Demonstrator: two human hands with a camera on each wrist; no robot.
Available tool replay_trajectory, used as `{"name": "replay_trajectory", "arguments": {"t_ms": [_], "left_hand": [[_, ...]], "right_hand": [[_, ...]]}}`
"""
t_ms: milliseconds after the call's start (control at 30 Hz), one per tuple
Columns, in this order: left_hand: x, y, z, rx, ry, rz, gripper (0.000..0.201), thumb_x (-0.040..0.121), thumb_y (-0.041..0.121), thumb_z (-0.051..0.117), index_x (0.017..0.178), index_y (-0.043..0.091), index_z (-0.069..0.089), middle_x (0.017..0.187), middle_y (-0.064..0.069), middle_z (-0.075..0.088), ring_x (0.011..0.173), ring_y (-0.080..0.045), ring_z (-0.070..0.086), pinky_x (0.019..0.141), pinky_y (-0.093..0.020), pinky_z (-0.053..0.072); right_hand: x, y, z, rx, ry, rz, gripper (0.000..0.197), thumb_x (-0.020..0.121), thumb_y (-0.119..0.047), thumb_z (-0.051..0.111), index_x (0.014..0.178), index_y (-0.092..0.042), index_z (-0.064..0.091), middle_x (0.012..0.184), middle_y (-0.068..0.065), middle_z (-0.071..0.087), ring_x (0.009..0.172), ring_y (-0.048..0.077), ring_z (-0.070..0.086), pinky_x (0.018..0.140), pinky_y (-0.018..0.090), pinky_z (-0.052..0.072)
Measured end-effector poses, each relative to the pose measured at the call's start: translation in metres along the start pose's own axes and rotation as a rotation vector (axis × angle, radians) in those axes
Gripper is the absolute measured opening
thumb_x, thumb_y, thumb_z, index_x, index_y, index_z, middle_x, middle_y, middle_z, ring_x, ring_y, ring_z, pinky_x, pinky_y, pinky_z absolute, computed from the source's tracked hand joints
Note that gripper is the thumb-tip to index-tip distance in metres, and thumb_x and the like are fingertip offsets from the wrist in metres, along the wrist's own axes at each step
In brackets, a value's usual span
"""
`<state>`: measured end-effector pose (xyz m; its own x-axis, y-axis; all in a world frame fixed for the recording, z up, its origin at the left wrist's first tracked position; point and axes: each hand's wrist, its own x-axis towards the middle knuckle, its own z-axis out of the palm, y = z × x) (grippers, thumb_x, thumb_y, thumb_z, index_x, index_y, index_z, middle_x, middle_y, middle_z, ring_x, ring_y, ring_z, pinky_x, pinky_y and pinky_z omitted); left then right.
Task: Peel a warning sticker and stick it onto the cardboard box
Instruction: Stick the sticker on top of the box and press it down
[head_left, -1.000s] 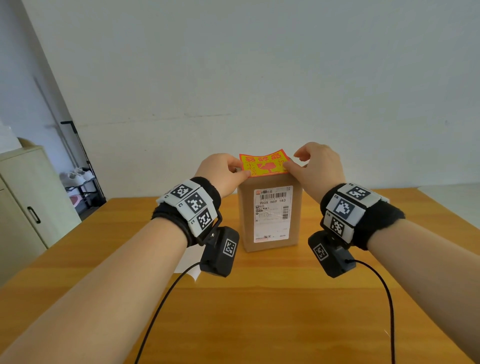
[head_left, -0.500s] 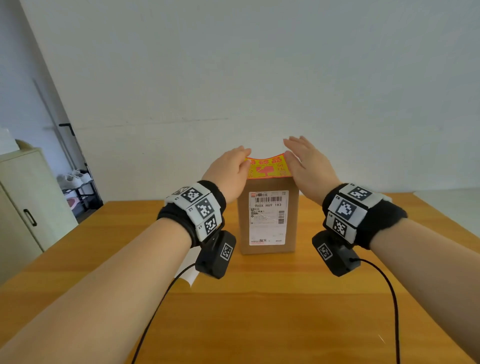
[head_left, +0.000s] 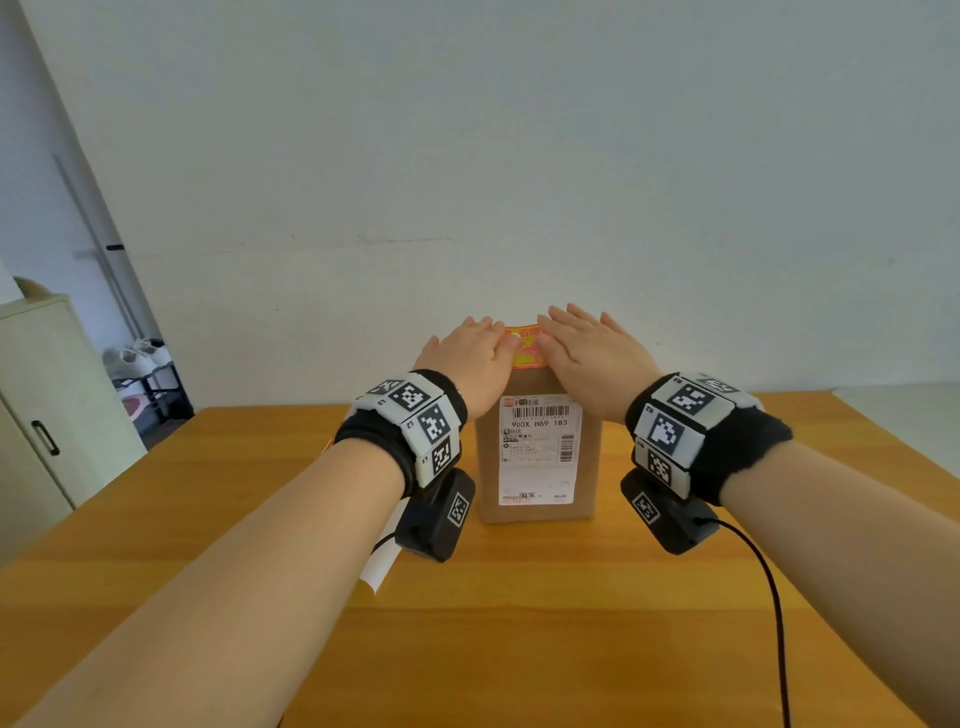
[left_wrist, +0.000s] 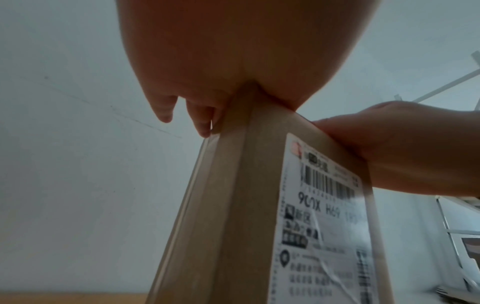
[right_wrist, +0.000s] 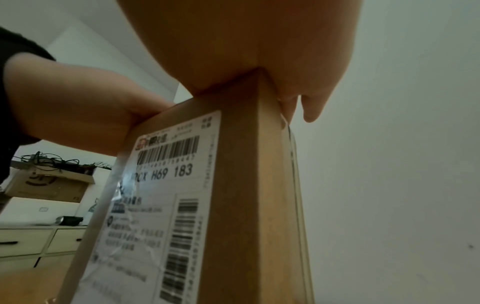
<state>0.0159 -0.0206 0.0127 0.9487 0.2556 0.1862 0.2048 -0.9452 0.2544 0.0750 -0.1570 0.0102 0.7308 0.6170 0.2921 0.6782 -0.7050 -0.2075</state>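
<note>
**Now pressing the sticker flat on the box top**

Left side of the head view: a white backing sheet (head_left: 382, 564) lies on the wooden worktop (head_left: 519, 623), partly hidden under the left wrist camera. No sticker visible on it from here.

Left hand (head_left: 467, 356): fingers straight and together, palm down on the left half of the box top, holding nothing. Left wrist view shows the heel of the palm seated on the top corner and two fingertips (left_wrist: 205, 125) hanging past the far edge.

Centre: warning sticker (head_left: 524, 348), orange and yellow, lies on top of the upright cardboard box (head_left: 535, 512); only a narrow strip shows between the two hands. Shipping label (head_left: 540, 447) faces the person on the front panel.

Right hand (head_left: 592, 348): likewise flat, fingers extended, pressing the right half of the top, gripping nothing. Right wrist view has the palm bearing on the corner, fingertips past the far edge.

Judgement on doing this step well:
- Sweep each palm outward from the middle so trapped air goes to the edges, not inward.
- Push straight down; the box is tall and narrow and looks likely to tip under a sideways shove.
- Run fingertips along the sticker's borders and corners last, where lifting is most probable.
- Whether the edges are already down cannot be told; the hands cover them.
</note>
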Motion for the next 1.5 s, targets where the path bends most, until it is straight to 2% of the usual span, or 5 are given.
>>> {"name": "replay_trajectory", "arguments": {"t_ms": [433,633,733,967,1500], "left_hand": [[-0.001,-0.001,0.000,-0.008,-0.026,-0.025,0.056,0.099,0.042,0.012,0.150,0.020,0.020,0.161,0.002,0.014,0.149,-0.015,0.009,0.122,-0.045,0.005],[0.007,0.004,-0.016,-0.215,-0.052,-0.014,0.041,0.101,0.029,0.023,0.123,0.012,0.054,0.144,-0.012,0.046,0.135,-0.026,0.040,0.111,-0.034,0.028],[0.011,0.010,-0.023,-0.135,-0.052,-0.006,0.046,0.101,0.025,0.025,0.142,0.008,0.038,0.153,-0.010,0.034,0.142,-0.022,0.030,0.115,-0.030,0.021],[0.019,0.012,-0.011,-0.101,-0.107,-0.028,0.044,0.101,0.019,0.024,0.134,0.001,0.046,0.140,-0.017,0.047,0.130,-0.030,0.043,0.109,-0.036,0.032],[0.013,0.004,-0.016,-0.136,-0.134,-0.045,0.047,0.102,0.022,0.022,0.140,-0.002,0.035,0.150,-0.018,0.033,0.140,-0.025,0.029,0.112,-0.029,0.021]], "right_hand": [[-0.003,-0.005,-0.003,-0.016,-0.046,0.051,0.053,0.100,-0.039,0.014,0.146,-0.017,0.029,0.157,0.001,0.026,0.147,0.015,0.017,0.121,0.039,0.006],[-0.003,-0.009,-0.020,0.220,-0.056,0.105,0.047,0.101,-0.028,0.020,0.120,0.001,0.053,0.129,0.019,0.054,0.124,0.033,0.045,0.106,0.042,0.034],[0.005,-0.013,-0.022,0.138,-0.044,0.084,0.045,0.101,-0.023,0.019,0.123,-0.001,0.051,0.132,0.016,0.052,0.126,0.029,0.043,0.109,0.040,0.029],[0.014,-0.014,-0.011,0.002,-0.143,-0.026,0.046,0.099,-0.032,0.017,0.137,-0.026,0.042,0.142,-0.002,0.048,0.132,0.017,0.039,0.115,0.042,0.022],[0.007,-0.009,-0.018,0.072,-0.193,0.035,0.046,0.102,-0.029,0.020,0.137,-0.010,0.042,0.146,0.011,0.041,0.137,0.023,0.032,0.112,0.031,0.022]]}}
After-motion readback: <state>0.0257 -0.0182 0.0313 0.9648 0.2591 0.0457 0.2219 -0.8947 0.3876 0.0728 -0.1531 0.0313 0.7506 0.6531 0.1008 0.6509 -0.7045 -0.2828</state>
